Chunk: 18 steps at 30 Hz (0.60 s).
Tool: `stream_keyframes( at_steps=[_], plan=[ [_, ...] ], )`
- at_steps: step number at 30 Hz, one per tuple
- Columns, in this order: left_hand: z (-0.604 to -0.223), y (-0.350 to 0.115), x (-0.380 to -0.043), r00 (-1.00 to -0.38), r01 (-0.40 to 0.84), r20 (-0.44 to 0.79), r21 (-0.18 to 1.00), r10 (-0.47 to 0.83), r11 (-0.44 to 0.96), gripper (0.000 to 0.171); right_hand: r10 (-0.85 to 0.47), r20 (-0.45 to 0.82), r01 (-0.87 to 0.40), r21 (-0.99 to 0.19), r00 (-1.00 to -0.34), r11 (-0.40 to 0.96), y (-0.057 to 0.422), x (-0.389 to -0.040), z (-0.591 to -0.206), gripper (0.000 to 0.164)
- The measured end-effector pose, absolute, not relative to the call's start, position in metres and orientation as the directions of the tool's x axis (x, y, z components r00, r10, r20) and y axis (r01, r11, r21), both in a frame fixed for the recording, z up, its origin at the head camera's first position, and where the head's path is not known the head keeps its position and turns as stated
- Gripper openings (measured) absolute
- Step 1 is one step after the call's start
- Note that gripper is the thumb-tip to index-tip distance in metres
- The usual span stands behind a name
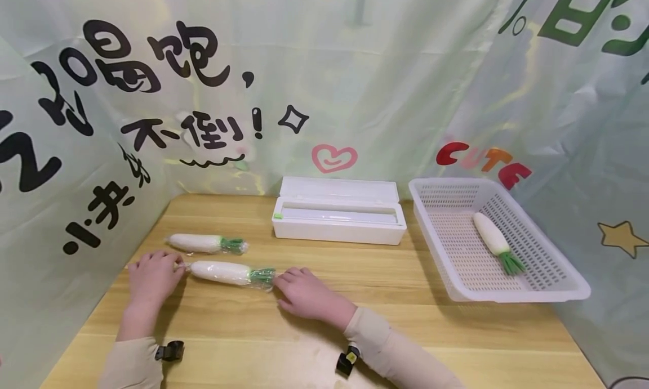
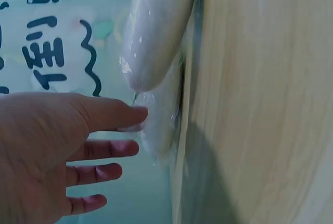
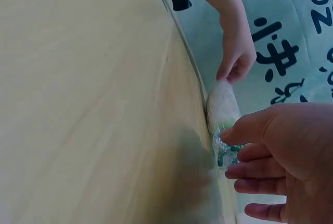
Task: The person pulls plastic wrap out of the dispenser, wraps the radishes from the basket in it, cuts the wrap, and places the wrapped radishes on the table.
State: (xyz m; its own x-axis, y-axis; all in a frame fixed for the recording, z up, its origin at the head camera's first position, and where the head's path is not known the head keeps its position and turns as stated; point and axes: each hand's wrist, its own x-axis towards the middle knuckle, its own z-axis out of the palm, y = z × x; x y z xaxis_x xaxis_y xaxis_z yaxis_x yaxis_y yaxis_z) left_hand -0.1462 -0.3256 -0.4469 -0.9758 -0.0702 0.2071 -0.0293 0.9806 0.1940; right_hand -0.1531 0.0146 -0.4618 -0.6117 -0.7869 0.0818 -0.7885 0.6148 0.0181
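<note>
A white radish (image 1: 223,272) with a green top lies across the table, wrapped in clear plastic film. My left hand (image 1: 154,276) is at its pale tip, thumb and forefinger pinching the twisted film there. In the right wrist view, that left hand (image 3: 238,52) shows at the tip from the far side. At the leafy end is my right hand (image 1: 306,292), thumb and fingers relaxed and right at the film around the green stems. A second film-wrapped radish (image 1: 195,242) lies just behind, roughly parallel. In the left wrist view, both radishes appear beyond the left thumb (image 2: 112,114).
A white cling film box (image 1: 339,231) stands at the back middle with its lid raised and a roll inside. To the right, a white perforated basket (image 1: 522,295) holds an unwrapped radish (image 1: 490,234). A printed cloth (image 1: 385,96) hangs around the wooden table (image 1: 243,344).
</note>
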Motion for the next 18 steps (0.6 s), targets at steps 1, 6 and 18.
stream_keyframes(
  at_steps=[1,6,18],
  plan=[
    [-0.446,-0.327,-0.146,-0.975,-0.042,0.204,0.194,-0.083,0.980,0.017,-0.787,0.079,-0.788,0.029,-0.612,0.616,0.010,-0.153,-0.461,0.049],
    [-0.447,-0.335,-0.141,-0.978,-0.114,0.146,0.214,-0.147,0.970,0.028,-0.782,0.058,-0.778,0.080,-0.620,0.623,-0.008,-0.154,-0.459,0.054],
    [-0.452,-0.337,-0.136,-0.991,-0.119,0.040,0.201,-0.130,0.972,0.064,-0.724,-0.021,-0.722,0.096,-0.690,0.685,-0.047,-0.157,-0.464,0.075]
  ],
)
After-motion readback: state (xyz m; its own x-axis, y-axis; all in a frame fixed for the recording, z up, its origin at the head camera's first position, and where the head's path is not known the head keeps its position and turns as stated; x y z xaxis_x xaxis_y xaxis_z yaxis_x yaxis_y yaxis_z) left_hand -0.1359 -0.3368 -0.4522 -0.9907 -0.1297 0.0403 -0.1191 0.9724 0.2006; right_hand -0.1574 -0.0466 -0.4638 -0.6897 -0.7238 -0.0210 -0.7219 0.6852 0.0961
